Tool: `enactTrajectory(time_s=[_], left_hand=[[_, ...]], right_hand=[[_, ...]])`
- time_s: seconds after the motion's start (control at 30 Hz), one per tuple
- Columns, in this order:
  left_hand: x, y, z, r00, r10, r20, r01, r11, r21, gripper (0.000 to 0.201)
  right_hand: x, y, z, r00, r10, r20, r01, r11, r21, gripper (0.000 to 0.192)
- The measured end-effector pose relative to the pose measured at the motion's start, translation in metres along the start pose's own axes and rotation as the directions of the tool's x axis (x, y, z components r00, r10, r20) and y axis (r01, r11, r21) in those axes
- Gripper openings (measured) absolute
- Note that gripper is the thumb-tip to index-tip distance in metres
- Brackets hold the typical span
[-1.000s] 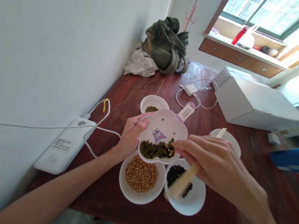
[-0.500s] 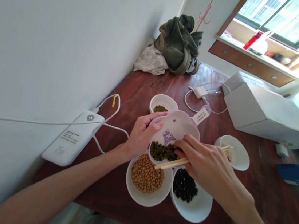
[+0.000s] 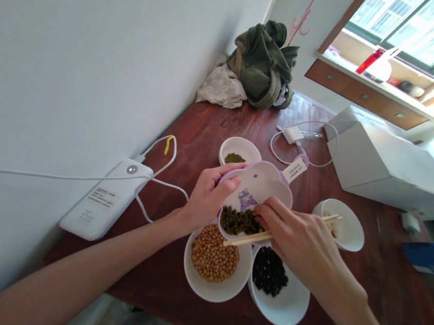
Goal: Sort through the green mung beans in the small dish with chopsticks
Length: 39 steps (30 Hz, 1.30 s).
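We hold the flower-shaped dish (image 3: pixel 261 187) tilted, above the soybean bowl (image 3: pixel 213 284) at six o'clock and the black-bean bowl (image 3: pixel 282 304) at five. Tip further and the green beans (image 3: pixel 238 221) may spill into the wrong bowl. Our left hand (image 3: pixel 207 199) curls its fingers over the dish's nine-o'clock rim; our right hand (image 3: pixel 298 242), palm down, pinches the chopsticks (image 3: pixel 245 237) closed.

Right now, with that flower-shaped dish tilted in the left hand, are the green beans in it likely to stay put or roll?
Probably roll. The green beans look small, round and loose, and have already gathered at the low edge of the tilted flower-shaped dish. The dish's surface looks glossy, so likely slippery. The left hand grips only one rim, so the dish may tip further if nudged by the chopsticks.
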<state>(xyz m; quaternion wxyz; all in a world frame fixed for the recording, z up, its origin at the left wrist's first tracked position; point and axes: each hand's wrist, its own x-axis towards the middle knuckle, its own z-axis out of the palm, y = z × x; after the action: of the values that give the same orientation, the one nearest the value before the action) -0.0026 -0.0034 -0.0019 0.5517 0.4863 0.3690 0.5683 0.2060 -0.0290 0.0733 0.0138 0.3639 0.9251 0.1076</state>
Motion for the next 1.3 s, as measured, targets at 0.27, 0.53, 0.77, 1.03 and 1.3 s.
enactTrajectory(time_s=[0.27, 0.53, 0.77, 1.03, 1.3], left_hand=[[-0.0006, 0.0039, 0.0011, 1.0, -0.004, -0.001, 0.004, 1.0, -0.008, 0.049], [0.0003, 0.0022, 0.0005, 1.0, -0.005, 0.011, 0.005, 1.0, -0.005, 0.048], [0.0007, 0.0031, 0.0012, 1.0, 0.006, 0.014, -0.006, 1.0, -0.005, 0.046], [0.001, 0.0016, 0.0, 1.0, 0.016, 0.008, -0.016, 0.999, 0.031, 0.048], [-0.0001, 0.002, 0.001, 1.0, 0.016, 0.013, -0.016, 1.0, 0.027, 0.049]], right_hand=[[0.0005, -0.0004, 0.0018, 0.999, -0.025, -0.028, 0.024, 1.0, -0.009, 0.014], [0.0027, -0.0023, 0.0044, 0.994, -0.045, -0.097, 0.043, 0.999, -0.02, 0.015], [0.0048, -0.0068, 0.0042, 0.99, -0.061, -0.131, 0.056, 0.998, -0.038, 0.011], [0.0064, -0.0092, 0.006, 0.984, -0.071, -0.166, 0.064, 0.997, -0.047, 0.011], [0.0065, -0.01, 0.0076, 0.98, -0.087, -0.179, 0.078, 0.995, -0.057, 0.014]])
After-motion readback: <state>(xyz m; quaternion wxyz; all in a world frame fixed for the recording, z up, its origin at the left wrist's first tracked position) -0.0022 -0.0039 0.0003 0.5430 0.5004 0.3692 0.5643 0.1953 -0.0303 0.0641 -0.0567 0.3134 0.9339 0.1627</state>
